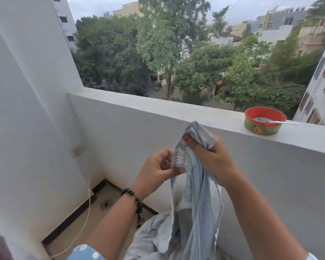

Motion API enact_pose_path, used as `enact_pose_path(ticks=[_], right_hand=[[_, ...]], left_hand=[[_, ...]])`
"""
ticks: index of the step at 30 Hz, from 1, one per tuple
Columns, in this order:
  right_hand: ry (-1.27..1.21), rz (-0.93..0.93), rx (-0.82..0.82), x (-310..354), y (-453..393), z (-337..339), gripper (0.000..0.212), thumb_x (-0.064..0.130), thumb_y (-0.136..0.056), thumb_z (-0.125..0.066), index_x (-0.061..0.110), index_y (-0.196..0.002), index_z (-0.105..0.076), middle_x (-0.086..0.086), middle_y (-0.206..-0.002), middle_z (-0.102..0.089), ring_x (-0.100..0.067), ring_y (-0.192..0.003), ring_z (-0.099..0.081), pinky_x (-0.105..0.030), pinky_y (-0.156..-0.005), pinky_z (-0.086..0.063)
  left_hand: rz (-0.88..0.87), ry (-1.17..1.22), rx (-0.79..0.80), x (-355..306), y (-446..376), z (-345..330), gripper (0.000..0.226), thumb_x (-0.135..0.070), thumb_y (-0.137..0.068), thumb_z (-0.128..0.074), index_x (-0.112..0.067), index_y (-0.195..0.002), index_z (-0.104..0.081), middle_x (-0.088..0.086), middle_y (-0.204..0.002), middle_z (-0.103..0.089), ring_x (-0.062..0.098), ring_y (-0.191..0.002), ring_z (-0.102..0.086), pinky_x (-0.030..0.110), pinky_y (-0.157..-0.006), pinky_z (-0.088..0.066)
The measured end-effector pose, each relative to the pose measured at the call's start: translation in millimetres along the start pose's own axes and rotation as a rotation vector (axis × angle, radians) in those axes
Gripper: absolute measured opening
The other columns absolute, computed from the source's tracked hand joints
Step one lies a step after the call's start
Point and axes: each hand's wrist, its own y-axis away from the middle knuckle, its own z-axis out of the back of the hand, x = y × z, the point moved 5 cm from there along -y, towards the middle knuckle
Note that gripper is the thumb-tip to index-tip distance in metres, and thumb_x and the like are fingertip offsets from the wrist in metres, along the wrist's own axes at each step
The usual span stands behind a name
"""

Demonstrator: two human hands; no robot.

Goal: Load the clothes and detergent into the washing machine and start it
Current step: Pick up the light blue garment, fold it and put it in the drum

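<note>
Cloth (193,184) raised before me over balcony floor, my right hand (212,158) clenching bunched top, left hand (158,169) pinching edge, likely sorting it out for loading. Washing machine unseen.

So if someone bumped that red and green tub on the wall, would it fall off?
Probably not from a small bump: the tub is low and wide, so it should slide, not tip. It sits near the ledge's outer edge, so a hard shove could send it over. The spoon sticking past its rim might flip out first.
</note>
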Motion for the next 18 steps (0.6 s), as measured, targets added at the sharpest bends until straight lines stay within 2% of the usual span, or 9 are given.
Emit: enact_pose_path(ticks=[2,3,5,6,7,9,12,15,18], right_hand=[[-0.047,0.014,-0.013,10,-2,3,0.021,0.032,-0.085,-0.067,0.012,-0.079,-0.064,-0.011,-0.077,-0.062,-0.026,-0.073,-0.058,-0.045,-0.068,-0.045],[-0.071,0.029,-0.016,17,-2,4,0.018,0.032,-0.085,-0.067,0.015,-0.078,-0.066,-0.009,-0.077,-0.064,-0.025,-0.074,-0.06,-0.043,-0.07,-0.046],[-0.129,0.067,-0.016,32,-1,5,0.012,0.031,-0.088,-0.068,0.027,-0.077,-0.071,-0.001,-0.077,-0.068,-0.022,-0.075,-0.065,-0.041,-0.072,-0.05],[-0.156,0.096,-0.012,41,0,6,0.013,0.03,-0.088,-0.066,0.03,-0.076,-0.071,0.0,-0.077,-0.069,-0.021,-0.076,-0.065,-0.041,-0.073,-0.05],[-0.178,0.13,-0.015,48,0,8,0.013,0.029,-0.086,-0.064,0.032,-0.076,-0.071,0.0,-0.077,-0.068,-0.022,-0.076,-0.065,-0.042,-0.074,-0.05],[-0.231,0.178,-0.065,61,1,15,0.012,0.028,-0.083,-0.062,0.031,-0.075,-0.071,0.002,-0.075,-0.067,-0.019,-0.074,-0.064,-0.04,-0.073,-0.051],[-0.365,0.176,-0.209,65,-2,33,0.006,0.024,-0.082,-0.061,0.022,-0.081,-0.066,0.01,-0.067,-0.069,-0.008,-0.064,-0.067,-0.027,-0.061,-0.057],[-0.435,0.143,-0.336,55,-5,50,0.013,0.02,-0.091,-0.057,0.023,-0.08,-0.065,0.011,-0.064,-0.068,-0.006,-0.058,-0.066,-0.025,-0.055,-0.057],[-0.404,0.067,-0.316,31,-8,48,0.015,0.022,-0.094,-0.056,0.022,-0.082,-0.065,0.008,-0.068,-0.069,-0.008,-0.061,-0.067,-0.026,-0.059,-0.058]], left_hand=[[0.017,-0.149,-0.019,17,2,0,0.05,-0.051,-0.073,-0.079,-0.011,-0.101,-0.071,0.022,-0.098,-0.07,0.043,-0.088,-0.065,0.058,-0.082,-0.051],[0.02,-0.222,-0.044,24,3,1,0.048,-0.054,-0.073,-0.075,-0.012,-0.096,-0.073,0.015,-0.093,-0.071,0.029,-0.081,-0.065,0.048,-0.074,-0.053],[0.03,-0.32,-0.076,38,5,3,0.04,-0.053,-0.077,-0.073,-0.015,-0.089,-0.075,0.002,-0.083,-0.068,0.007,-0.072,-0.06,0.027,-0.062,-0.047],[0.051,-0.338,-0.077,45,6,3,0.032,-0.049,-0.081,-0.073,-0.018,-0.087,-0.075,-0.002,-0.082,-0.067,0.006,-0.072,-0.061,0.024,-0.063,-0.047],[0.077,-0.346,-0.071,49,7,2,0.028,-0.047,-0.082,-0.073,-0.02,-0.087,-0.076,-0.004,-0.085,-0.069,0.008,-0.077,-0.064,0.027,-0.067,-0.052],[0.104,-0.332,-0.063,60,9,3,0.044,-0.059,-0.079,-0.068,-0.017,-0.09,-0.076,0.002,-0.09,-0.074,0.017,-0.085,-0.069,0.04,-0.076,-0.056],[0.111,-0.261,-0.119,65,8,15,0.062,-0.071,-0.074,-0.061,-0.011,-0.083,-0.073,0.014,-0.084,-0.073,0.035,-0.082,-0.068,0.051,-0.075,-0.052],[0.098,-0.144,-0.227,47,2,31,0.05,-0.062,-0.078,-0.064,-0.013,-0.076,-0.07,0.009,-0.074,-0.069,0.028,-0.066,-0.062,0.043,-0.066,-0.05],[-0.003,-0.065,-0.28,1,-12,31,0.026,-0.042,-0.09,-0.063,-0.02,-0.083,-0.075,0.011,-0.074,-0.065,0.019,-0.071,-0.055,0.037,-0.067,-0.042]])
